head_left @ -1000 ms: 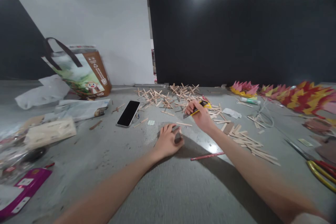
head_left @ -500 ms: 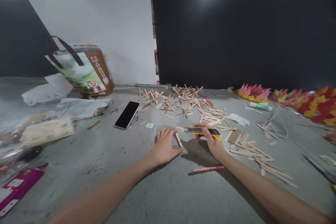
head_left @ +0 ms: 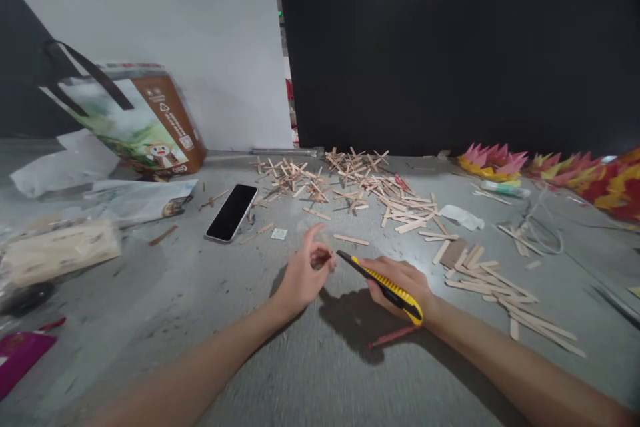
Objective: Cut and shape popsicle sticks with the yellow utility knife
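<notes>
Knife: a yellow cutter knife point(head_left: 384, 284) lies slanted in the right hand point(head_left: 400, 283), its dark tip toward the left hand point(head_left: 301, 273).
Right fingers: wrapped tight around the knife.
Left fingers: thumb and fingertip pinch something tiny; I cannot tell what.
Nearby: wooden sticks point(head_left: 350, 187), a black phone point(head_left: 231, 212), a pink pencil point(head_left: 393, 335) on the grey table point(head_left: 200, 320).
</notes>
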A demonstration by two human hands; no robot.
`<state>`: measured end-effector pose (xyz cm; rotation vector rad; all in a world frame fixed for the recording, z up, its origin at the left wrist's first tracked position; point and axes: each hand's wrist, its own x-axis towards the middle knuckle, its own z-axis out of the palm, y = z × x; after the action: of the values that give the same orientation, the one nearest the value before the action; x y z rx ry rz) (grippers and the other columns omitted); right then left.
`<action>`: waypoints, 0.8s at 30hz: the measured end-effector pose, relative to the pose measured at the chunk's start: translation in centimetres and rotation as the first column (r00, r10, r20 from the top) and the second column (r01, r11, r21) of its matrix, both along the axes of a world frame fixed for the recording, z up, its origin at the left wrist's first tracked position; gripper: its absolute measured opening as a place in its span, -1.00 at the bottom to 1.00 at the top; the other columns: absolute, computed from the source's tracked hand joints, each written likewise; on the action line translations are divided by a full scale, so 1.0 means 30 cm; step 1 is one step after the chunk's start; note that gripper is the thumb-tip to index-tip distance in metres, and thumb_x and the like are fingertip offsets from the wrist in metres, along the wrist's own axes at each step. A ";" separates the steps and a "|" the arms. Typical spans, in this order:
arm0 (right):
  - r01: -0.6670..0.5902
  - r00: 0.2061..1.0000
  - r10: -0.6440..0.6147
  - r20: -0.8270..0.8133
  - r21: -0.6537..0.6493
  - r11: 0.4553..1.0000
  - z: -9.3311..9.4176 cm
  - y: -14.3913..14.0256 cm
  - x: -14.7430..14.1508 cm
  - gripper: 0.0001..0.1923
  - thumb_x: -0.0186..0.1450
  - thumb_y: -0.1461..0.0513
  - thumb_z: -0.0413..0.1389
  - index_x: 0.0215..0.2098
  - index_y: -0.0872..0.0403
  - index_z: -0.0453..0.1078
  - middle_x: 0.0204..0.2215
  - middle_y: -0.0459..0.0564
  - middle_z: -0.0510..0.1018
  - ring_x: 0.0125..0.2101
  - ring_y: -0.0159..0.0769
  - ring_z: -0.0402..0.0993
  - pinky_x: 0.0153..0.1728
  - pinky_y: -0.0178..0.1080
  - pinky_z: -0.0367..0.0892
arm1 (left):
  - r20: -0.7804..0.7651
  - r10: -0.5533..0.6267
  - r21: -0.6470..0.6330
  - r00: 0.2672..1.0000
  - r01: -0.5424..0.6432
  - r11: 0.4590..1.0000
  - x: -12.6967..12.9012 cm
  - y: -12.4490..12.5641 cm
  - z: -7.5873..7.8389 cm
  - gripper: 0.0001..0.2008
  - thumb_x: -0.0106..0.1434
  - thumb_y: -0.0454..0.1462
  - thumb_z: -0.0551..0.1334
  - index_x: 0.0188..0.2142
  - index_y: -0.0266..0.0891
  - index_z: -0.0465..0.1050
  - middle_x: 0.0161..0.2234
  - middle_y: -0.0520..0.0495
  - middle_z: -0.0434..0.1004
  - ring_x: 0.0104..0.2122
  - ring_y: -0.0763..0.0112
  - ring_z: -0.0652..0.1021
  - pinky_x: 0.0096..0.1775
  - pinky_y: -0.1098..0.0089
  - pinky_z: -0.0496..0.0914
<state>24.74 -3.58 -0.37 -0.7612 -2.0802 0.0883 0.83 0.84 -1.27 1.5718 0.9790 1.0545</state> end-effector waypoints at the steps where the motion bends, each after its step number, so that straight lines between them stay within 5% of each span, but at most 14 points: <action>1: 0.002 1.000 -0.003 0.026 0.021 1.000 -0.003 -0.001 0.001 -0.37 0.39 0.39 0.14 0.39 -0.09 0.29 -0.24 0.01 0.69 -0.36 -0.27 0.67 -0.29 -0.33 0.55 | 0.045 0.028 -0.034 0.999 -0.026 0.999 -0.001 0.001 0.004 -0.26 0.35 -0.16 0.34 0.39 -0.16 0.04 -0.27 0.03 0.54 -0.32 0.36 0.65 -0.17 0.30 0.57; 6: -0.031 0.996 0.031 0.081 -0.001 1.000 -0.016 0.004 0.003 -0.36 0.42 0.37 0.11 0.42 -0.11 0.26 -0.14 0.05 0.68 -0.30 -0.26 0.69 -0.25 -0.33 0.56 | 0.026 0.006 -0.086 1.000 -0.004 0.996 -0.009 -0.001 0.021 -0.59 0.37 -0.06 0.32 0.06 -0.26 0.40 -0.38 -0.02 0.58 -0.37 0.34 0.63 -0.25 0.33 0.55; 12: -0.087 0.992 0.091 0.081 -0.057 0.995 0.008 0.008 -0.009 -0.38 0.44 0.37 0.11 0.43 -0.08 0.25 -0.11 0.10 0.67 -0.26 -0.26 0.68 -0.21 -0.33 0.57 | -0.091 -0.049 -0.011 0.995 0.048 0.999 -0.012 0.005 -0.002 -0.78 0.39 -0.11 0.27 -0.15 -0.23 0.49 -0.43 -0.02 0.59 -0.39 0.36 0.60 -0.26 0.37 0.50; 17: -0.102 0.995 0.103 -0.001 -0.088 0.991 0.020 0.009 -0.020 -0.41 0.45 0.39 0.11 0.40 -0.07 0.28 -0.12 0.08 0.66 -0.21 -0.25 0.67 -0.16 -0.28 0.57 | -0.177 -0.032 0.060 0.984 0.043 0.997 -0.015 0.016 -0.006 -0.70 0.44 -0.07 0.22 -0.19 -0.23 0.60 -0.40 -0.06 0.61 -0.39 0.33 0.59 -0.27 0.36 0.48; 20: -0.079 0.996 0.073 -0.055 -0.124 0.989 0.012 0.007 -0.014 -0.44 0.45 0.38 0.12 0.36 -0.08 0.32 -0.13 0.05 0.65 -0.22 -0.24 0.66 -0.15 -0.25 0.57 | -0.173 0.047 0.116 0.984 -0.028 0.993 -0.015 0.017 0.007 -0.64 0.44 0.00 0.21 -0.28 -0.22 0.58 -0.15 -0.15 0.64 -0.23 0.27 0.65 -0.19 0.34 0.52; 22: -0.056 0.997 0.047 -0.066 -0.146 0.988 0.003 0.004 -0.007 -0.44 0.44 0.38 0.13 0.36 -0.08 0.32 -0.14 0.05 0.65 -0.24 -0.24 0.65 -0.17 -0.23 0.57 | -0.093 0.085 0.034 0.992 -0.083 0.996 -0.011 0.012 0.017 -0.59 0.45 0.08 0.17 -0.25 -0.21 0.49 -0.03 -0.20 0.61 -0.20 0.25 0.68 -0.27 0.35 0.55; 24: -0.029 0.998 0.020 -0.064 -0.144 0.989 -0.007 0.001 0.000 -0.44 0.44 0.37 0.14 0.36 -0.10 0.32 -0.14 0.04 0.66 -0.25 -0.23 0.65 -0.19 -0.24 0.57 | -0.013 0.082 -0.112 0.997 -0.083 0.990 -0.005 0.005 0.025 -0.54 0.45 0.16 0.11 -0.18 -0.18 0.38 -0.12 -0.20 0.64 -0.31 0.24 0.71 -0.43 0.38 0.54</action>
<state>24.75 -3.55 -0.57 -0.8098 -2.0403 0.2762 0.69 1.00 -0.52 1.4551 1.0988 1.0321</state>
